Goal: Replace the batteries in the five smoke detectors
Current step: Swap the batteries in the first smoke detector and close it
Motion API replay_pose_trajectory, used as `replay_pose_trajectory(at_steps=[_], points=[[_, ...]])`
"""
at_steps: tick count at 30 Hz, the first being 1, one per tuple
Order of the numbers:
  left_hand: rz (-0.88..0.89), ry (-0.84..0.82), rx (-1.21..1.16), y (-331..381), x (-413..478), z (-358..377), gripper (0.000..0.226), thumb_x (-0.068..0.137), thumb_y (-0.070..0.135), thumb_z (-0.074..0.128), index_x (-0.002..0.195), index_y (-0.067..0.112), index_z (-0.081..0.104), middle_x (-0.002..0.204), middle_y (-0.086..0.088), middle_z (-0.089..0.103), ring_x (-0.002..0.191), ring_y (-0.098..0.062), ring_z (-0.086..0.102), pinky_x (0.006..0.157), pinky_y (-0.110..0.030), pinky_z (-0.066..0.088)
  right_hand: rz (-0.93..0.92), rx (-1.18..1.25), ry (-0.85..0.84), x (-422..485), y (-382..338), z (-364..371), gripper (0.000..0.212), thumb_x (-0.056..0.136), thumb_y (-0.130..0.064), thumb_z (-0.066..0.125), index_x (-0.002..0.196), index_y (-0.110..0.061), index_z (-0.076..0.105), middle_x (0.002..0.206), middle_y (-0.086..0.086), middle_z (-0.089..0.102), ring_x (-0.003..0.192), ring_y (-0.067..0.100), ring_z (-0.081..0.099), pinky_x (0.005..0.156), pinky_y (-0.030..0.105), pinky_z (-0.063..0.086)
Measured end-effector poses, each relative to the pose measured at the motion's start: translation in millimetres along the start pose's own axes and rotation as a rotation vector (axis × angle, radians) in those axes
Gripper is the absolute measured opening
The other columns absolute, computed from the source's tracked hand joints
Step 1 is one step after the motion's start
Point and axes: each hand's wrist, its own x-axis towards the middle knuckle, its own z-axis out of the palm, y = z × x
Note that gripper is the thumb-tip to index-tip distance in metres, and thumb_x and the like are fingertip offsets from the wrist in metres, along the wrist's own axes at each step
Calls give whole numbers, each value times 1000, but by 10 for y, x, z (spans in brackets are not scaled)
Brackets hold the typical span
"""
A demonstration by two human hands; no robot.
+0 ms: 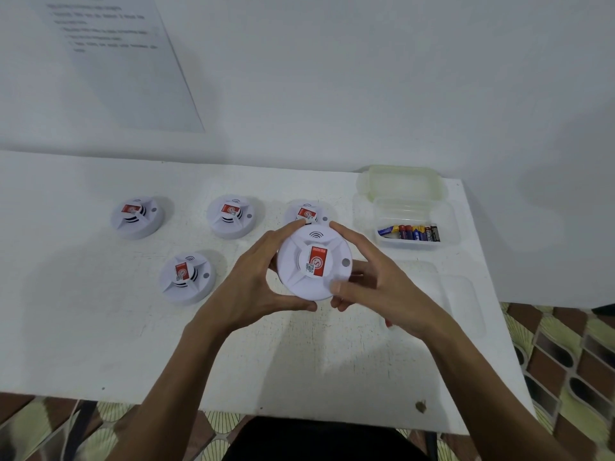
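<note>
**Both hands round one detector, held above the table**

The left hand's fingers (298,224) curl over the far rim of the held smoke detector (314,262), with the thumb under its near edge. The right hand's thumb (339,287) presses on the near-right rim, and the forefinger arches over the top edge. So the left hand (263,277) and right hand (376,287) both grasp it, face up and red label showing.

Just behind it, partly hidden, sits a third-row detector (307,211). To the left are a middle detector (231,215) and a far-left detector (137,217), and nearer the person a front detector (187,277). All are spaced apart.

To the right, near the table's far corner, a clear container (446,214) holds batteries (409,233), its lid (401,181) behind it. Nearer the right edge lies something faint, perhaps another clear tray (462,294).

The white table (100,327) shows bare surface in front of the hands and along the left.
</note>
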Motion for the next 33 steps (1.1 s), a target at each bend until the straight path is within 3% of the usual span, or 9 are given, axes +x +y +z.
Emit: replay_pose_trajectory(at_steps=[4, 9, 16, 20, 26, 33], points=[[-8, 2, -3, 9, 1, 3, 90, 62, 70, 69, 137, 47, 26, 134, 40, 35, 125, 3, 41, 96, -6, 34, -22, -114, -43, 31, 54, -7, 97, 79, -13, 80, 143, -57, 23, 123, -18, 62, 100, 22, 68, 87, 37, 58], [-21, -14, -8, 34, -19, 1, 90, 63, 65, 71, 137, 48, 23, 134, 40, 34, 123, 4, 42, 90, -6, 38, -38, -100, -29, 45, 75, -5, 94, 79, -10, 80, 139, -60, 27, 127, -20, 60, 110, 17, 64, 90, 37, 57], [-27, -60, -5, 49, -30, -17, 93, 65, 43, 79, 140, 39, 25, 136, 25, 39, 120, -4, 46, 87, -10, 44, -45, -82, -43, 10, 94, -10, 93, 80, -8, 78, 142, -54, 28, 132, -17, 57, 114, 18, 62, 91, 42, 57], [-31, -58, -12, 38, -34, -18, 93, 65, 44, 79, 140, 41, 25, 133, 35, 39, 119, -3, 47, 86, -10, 44, -54, -72, -42, 11, 110, -7, 93, 80, -5, 77, 144, -50, 27, 135, -17, 55, 115, 18, 61, 90, 41, 57], [-17, -46, -13, 35, -33, -14, 92, 65, 47, 79, 138, 52, 23, 134, 36, 38, 120, -4, 47, 86, -10, 44, -55, -90, -37, 24, 147, -2, 92, 81, -10, 78, 142, -54, 27, 137, -19, 53, 118, 14, 59, 92, 39, 56], [-17, -40, -5, 9, -42, -4, 92, 65, 45, 80, 138, 47, 25, 132, 37, 39, 117, -4, 48, 85, -10, 45, -40, -104, -34, 25, 163, 5, 91, 80, -12, 79, 144, -52, 26, 135, -25, 52, 118, 10, 59, 92, 34, 56]])
